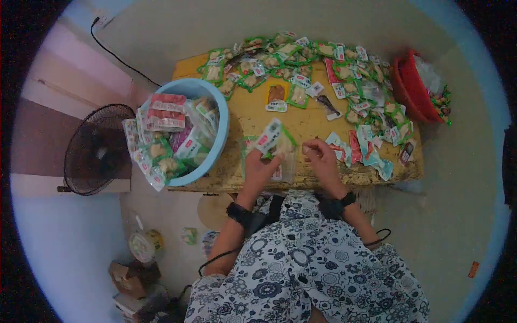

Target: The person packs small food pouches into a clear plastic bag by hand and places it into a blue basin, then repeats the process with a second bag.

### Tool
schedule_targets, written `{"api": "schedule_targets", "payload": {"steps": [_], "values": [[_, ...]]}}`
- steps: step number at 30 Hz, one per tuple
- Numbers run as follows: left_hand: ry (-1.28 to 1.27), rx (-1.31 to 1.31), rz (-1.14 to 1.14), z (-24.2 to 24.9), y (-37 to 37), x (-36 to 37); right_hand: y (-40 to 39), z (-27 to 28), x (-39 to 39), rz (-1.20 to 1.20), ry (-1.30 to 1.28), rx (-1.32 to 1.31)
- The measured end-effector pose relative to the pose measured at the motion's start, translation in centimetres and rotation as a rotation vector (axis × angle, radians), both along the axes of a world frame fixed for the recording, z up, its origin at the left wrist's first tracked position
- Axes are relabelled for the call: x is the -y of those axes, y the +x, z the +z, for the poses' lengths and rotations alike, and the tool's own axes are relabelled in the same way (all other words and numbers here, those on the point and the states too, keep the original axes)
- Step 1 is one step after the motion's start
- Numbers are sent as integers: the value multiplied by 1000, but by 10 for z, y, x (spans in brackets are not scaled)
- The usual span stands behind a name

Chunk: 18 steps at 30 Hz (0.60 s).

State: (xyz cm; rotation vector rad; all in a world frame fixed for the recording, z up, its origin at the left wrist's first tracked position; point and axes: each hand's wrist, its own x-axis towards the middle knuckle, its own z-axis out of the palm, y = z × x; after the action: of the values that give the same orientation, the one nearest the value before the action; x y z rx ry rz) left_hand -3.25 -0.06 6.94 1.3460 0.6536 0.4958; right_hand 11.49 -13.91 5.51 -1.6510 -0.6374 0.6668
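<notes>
My left hand (pixel 260 171) is closed on a clear snack packet (pixel 277 139) with green edges and a white label, held upright over the near edge of the table. Behind and below it, a larger clear plastic bag (pixel 288 166) partly shows. To the right of the packet, apart from it, my right hand (pixel 323 164) has its thumb and fingertips pinched together; whatever may be between them is too small to make out. Beyond my hands lie a yellow packet (pixel 277 93), a green-edged packet (pixel 298 97) and a dark packet (pixel 327 106).
Green-edged packets (pixel 285 54) are heaped along the far side of the yellow table (pixel 245 116). A blue basin (pixel 222 126) full of bagged packets stands at the left, red baskets (pixel 410 94) at the right. Light-blue packets (pixel 368 145) lie near my right hand. A fan (pixel 99 149) stands at far left.
</notes>
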Motion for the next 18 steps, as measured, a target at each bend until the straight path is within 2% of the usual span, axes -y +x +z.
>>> {"api": "schedule_targets", "payload": {"steps": [2, 3, 5, 6, 8, 11, 14, 15, 16, 18], "values": [[719, 55, 4, -5, 1, -12, -10, 39, -2, -29, 41, -511], [1078, 80, 6, -4, 2, -17, -11, 47, -3, 17, 54, -590], [1166, 102, -57, 1, 2, -17, -11, 57, -5, 106, 79, -750], [1211, 116, -92, 5, 2, -17, -13, 59, -5, 117, 95, -723], [1267, 93, -156, 10, 5, -13, -18, 60, -7, 137, 127, -669], [1234, 129, -225, 5, 10, -15, -19, 22, -6, -54, 200, -550], [1100, 164, -169, -11, 11, -22, -9, 13, 13, -186, -89, -293], [1050, 168, -133, -16, 9, -24, 1, -4, 23, -224, -99, -235], [890, 100, -142, -19, 5, -25, 12, -32, 35, -262, -109, -178], [571, -41, -148, -25, -5, -24, 24, -47, 53, -302, -116, -145]]}}
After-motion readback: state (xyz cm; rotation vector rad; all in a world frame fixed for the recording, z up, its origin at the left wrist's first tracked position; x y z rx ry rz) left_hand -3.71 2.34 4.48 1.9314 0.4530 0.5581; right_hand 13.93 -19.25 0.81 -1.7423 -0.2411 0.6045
